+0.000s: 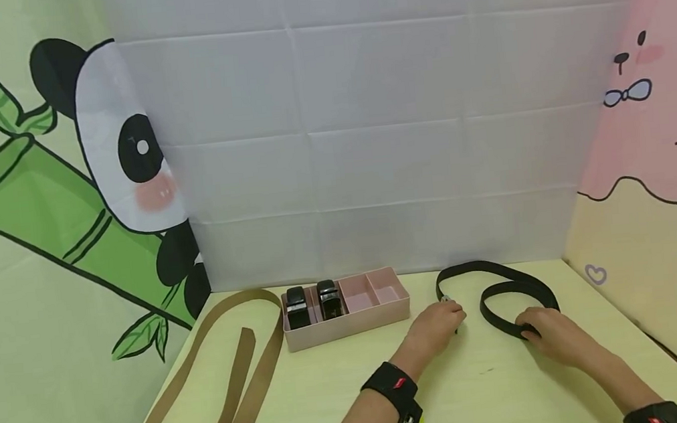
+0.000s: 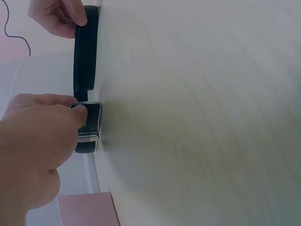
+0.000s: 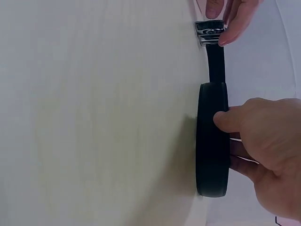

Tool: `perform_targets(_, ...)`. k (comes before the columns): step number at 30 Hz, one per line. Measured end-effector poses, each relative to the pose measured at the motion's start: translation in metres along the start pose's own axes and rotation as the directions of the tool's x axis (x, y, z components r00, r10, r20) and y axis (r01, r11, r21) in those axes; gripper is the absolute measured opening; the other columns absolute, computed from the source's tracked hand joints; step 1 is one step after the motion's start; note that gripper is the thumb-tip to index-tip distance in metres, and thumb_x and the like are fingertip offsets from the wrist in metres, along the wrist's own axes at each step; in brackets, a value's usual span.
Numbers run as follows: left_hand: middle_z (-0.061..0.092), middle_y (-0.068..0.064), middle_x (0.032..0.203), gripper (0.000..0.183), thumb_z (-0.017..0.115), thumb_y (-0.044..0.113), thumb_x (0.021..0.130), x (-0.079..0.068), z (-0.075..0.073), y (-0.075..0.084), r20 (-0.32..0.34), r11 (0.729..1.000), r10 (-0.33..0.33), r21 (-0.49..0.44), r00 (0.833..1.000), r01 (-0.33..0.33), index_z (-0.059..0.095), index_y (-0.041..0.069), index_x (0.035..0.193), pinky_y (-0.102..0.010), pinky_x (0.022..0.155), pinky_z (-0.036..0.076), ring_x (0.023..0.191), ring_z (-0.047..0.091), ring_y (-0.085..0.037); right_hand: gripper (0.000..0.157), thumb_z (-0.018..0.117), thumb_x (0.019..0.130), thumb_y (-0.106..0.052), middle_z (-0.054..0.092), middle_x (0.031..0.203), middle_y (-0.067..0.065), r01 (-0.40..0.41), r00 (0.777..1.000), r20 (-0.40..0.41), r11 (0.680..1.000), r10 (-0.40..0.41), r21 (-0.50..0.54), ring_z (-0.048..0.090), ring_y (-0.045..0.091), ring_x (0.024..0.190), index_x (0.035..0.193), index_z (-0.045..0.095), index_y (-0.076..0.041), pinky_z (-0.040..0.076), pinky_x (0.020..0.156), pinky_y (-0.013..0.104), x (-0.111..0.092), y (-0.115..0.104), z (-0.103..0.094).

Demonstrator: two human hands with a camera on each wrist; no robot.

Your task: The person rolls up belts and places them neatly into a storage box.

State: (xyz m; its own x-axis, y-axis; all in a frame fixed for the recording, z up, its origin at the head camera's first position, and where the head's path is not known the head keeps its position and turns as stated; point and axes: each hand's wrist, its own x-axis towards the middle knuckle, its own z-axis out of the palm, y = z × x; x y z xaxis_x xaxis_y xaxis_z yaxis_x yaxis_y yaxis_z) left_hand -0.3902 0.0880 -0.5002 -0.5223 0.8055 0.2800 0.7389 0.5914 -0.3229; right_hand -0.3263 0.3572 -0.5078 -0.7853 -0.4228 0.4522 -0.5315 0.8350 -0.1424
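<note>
A black belt stands on its edge in a loose curl at the right of the table. My left hand pinches its silver-rimmed buckle end between thumb and fingers. Around the curled part, my right hand holds the strap, thumb on the near face and fingers behind it. In the right wrist view, the strap runs from the buckle to the curl. Left of my hands is a pink divided box, with two rolled black belts in its left compartments.
A long tan belt lies looped on the left of the pale yellow table. Two right compartments of the box show their pink floors. A pale cloth wall rises behind the table, with printed panels on both sides.
</note>
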Motion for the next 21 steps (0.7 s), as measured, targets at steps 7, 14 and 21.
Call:
perform_targets(7, 0.07, 0.017, 0.117, 0.029, 0.073, 0.009, 0.094, -0.024, -0.012, 0.0, -0.01, 0.999, 0.03, 0.013, 1.0, -0.029, 0.078, 0.03, 0.114, -0.012, 0.082, 0.052, 0.104, 0.063, 0.002, 0.025, 0.082, 0.074, 0.007, 0.071, 0.085, -0.006, 0.043, 0.999, 0.006, 0.999, -0.043, 0.01, 0.064, 0.009, 0.078, 0.088, 0.074, -0.012, 0.056, 0.066, 0.035, -0.01, -0.02, -0.002)
perform_targets(14, 0.072, 0.019, 0.103, 0.013, 0.077, 0.021, 0.091, -0.075, -0.035, -0.001, -0.021, 0.986, 0.159, -0.05, 0.987, -0.16, 0.081, 0.03, 0.1, -0.012, 0.066, 0.052, 0.088, 0.064, 0.003, 0.031, 0.082, 0.072, 0.008, 0.065, 0.08, -0.014, 0.174, 0.984, 0.022, 0.979, -0.177, 0.109, 0.054, -0.001, 0.073, 0.082, 0.07, -0.019, 0.051, 0.06, 0.024, -0.021, -0.061, -0.006)
perform_targets(21, 0.071, 0.02, 0.088, 0.006, 0.083, 0.027, 0.084, -0.138, -0.062, -0.006, -0.036, 0.959, 0.232, -0.159, 0.972, -0.235, 0.08, 0.031, 0.088, -0.01, 0.065, 0.048, 0.078, 0.06, 0.003, 0.029, 0.08, 0.079, 0.003, 0.064, 0.085, -0.019, 0.241, 0.945, 0.156, 0.934, -0.288, 0.263, 0.054, -0.004, 0.076, 0.084, 0.07, -0.023, 0.049, 0.063, 0.019, -0.025, -0.106, -0.01)
